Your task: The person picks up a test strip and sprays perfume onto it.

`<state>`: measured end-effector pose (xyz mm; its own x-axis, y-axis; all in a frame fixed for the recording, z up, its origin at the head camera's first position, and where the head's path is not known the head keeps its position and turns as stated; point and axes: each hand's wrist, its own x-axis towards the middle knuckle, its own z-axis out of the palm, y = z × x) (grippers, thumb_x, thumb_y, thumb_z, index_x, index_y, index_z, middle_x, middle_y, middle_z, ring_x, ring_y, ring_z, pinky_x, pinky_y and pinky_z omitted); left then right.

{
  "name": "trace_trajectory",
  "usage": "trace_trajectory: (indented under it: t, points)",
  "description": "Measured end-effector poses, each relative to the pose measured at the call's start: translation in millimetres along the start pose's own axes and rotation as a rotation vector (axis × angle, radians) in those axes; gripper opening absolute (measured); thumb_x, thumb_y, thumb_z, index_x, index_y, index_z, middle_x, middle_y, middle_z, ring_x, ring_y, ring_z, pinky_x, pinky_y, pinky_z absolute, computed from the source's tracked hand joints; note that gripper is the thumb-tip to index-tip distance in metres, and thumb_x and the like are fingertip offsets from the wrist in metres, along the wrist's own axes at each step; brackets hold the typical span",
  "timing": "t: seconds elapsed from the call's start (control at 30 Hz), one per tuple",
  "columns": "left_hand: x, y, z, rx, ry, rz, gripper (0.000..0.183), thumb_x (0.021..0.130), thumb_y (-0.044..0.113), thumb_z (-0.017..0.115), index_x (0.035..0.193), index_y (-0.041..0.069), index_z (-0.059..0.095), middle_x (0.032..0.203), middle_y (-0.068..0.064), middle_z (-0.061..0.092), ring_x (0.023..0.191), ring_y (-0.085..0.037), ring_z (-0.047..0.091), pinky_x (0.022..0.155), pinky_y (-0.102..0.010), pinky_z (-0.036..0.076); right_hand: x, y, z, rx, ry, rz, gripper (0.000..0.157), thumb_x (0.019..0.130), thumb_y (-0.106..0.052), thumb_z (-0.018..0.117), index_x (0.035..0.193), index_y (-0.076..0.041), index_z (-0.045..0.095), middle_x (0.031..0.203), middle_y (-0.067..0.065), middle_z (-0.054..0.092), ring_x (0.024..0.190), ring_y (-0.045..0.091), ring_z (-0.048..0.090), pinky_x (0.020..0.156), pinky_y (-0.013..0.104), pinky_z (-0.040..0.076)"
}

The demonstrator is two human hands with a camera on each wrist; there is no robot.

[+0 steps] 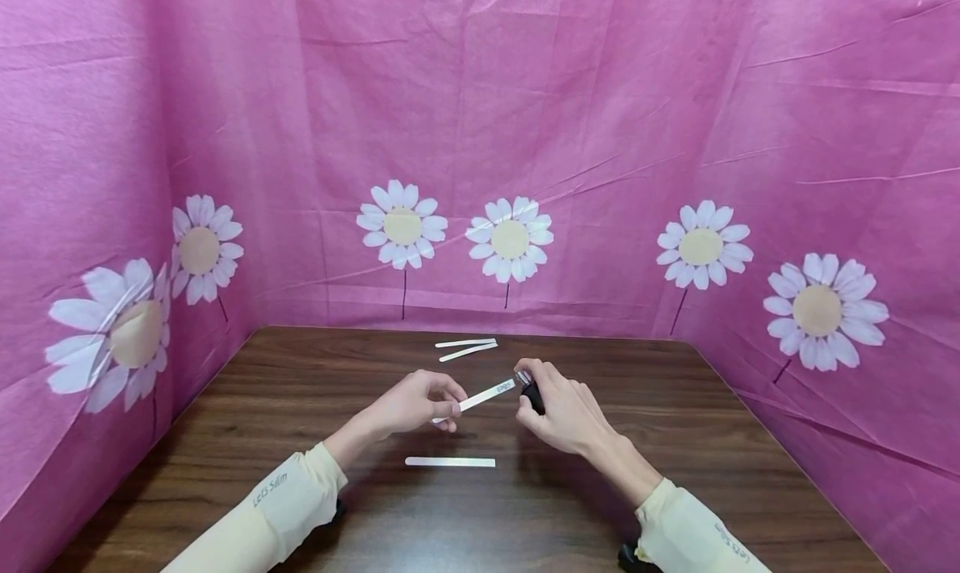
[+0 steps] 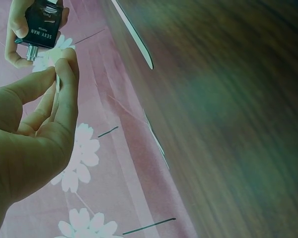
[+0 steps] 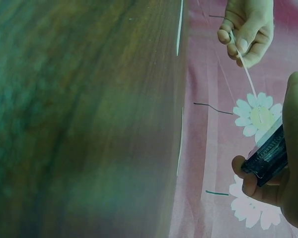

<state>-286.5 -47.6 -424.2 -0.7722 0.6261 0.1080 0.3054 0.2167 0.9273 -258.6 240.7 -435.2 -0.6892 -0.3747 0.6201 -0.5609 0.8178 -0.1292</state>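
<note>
Above the middle of the brown, wood-grained desk (image 1: 187, 473), two hands work close together. The left hand (image 1: 423, 402) has thumb and fingers closed in a pinch on one thin white strip (image 1: 487, 395), flat and narrow, with dark lettering near its far end. The right hand (image 1: 562, 406) curls round one dark, glossy, flat-sided bottle (image 1: 533, 396), its silvery nozzle (image 2: 33, 52) just beside the lettered end; fingers cover part of the bottle.

Of four strips in all, three lie on the desk: two at the back (image 1: 467, 342), set at a slight angle to each other, and one nearer strip (image 1: 450, 462), rounded at its left end and squared at its right. Creased pink cloth (image 1: 585, 123) with six printed daisies (image 1: 402, 225) surrounds the desk. Pale sleeves (image 1: 300, 490) cover both forearms.
</note>
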Motion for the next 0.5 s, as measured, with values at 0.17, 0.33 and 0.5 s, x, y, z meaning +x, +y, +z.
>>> trace_trajectory:
  t: [0.17, 0.33, 0.5]
  points:
    - [0.9, 0.3, 0.0, -0.011, -0.001, -0.004, 0.012, 0.096, -0.005, 0.064, 0.107, -0.006, 0.068, 0.092, -0.027, 0.068, 0.077, -0.035, 0.073, 0.077, -0.055, 0.057, -0.4, 0.4, -0.1, 0.001, -0.005, 0.005, 0.045, 0.083, -0.030, 0.063, 0.127, -0.026, 0.053, 0.096, -0.011, 0.056, 0.060, 0.010, 0.051, 0.049, 0.028, 0.040]
    - [1.5, 0.6, -0.1, -0.026, -0.007, -0.007, 0.013, 0.096, -0.007, 0.063, 0.108, -0.007, 0.068, 0.091, -0.027, 0.068, 0.077, -0.034, 0.073, 0.078, -0.056, 0.057, -0.8, 1.2, 0.5, -0.003, -0.006, 0.005, 0.046, 0.083, -0.030, 0.063, 0.128, -0.026, 0.053, 0.096, -0.010, 0.057, 0.060, 0.011, 0.051, 0.048, 0.029, 0.040]
    - [1.1, 0.6, -0.7, -0.027, -0.007, -0.012, 0.014, 0.096, -0.006, 0.062, 0.109, -0.008, 0.067, 0.091, -0.027, 0.068, 0.076, -0.032, 0.073, 0.078, -0.055, 0.057, -0.8, 1.2, 1.2, -0.006, -0.017, 0.011, 0.046, 0.083, -0.030, 0.063, 0.128, -0.027, 0.053, 0.097, -0.010, 0.057, 0.060, 0.011, 0.051, 0.048, 0.028, 0.040]
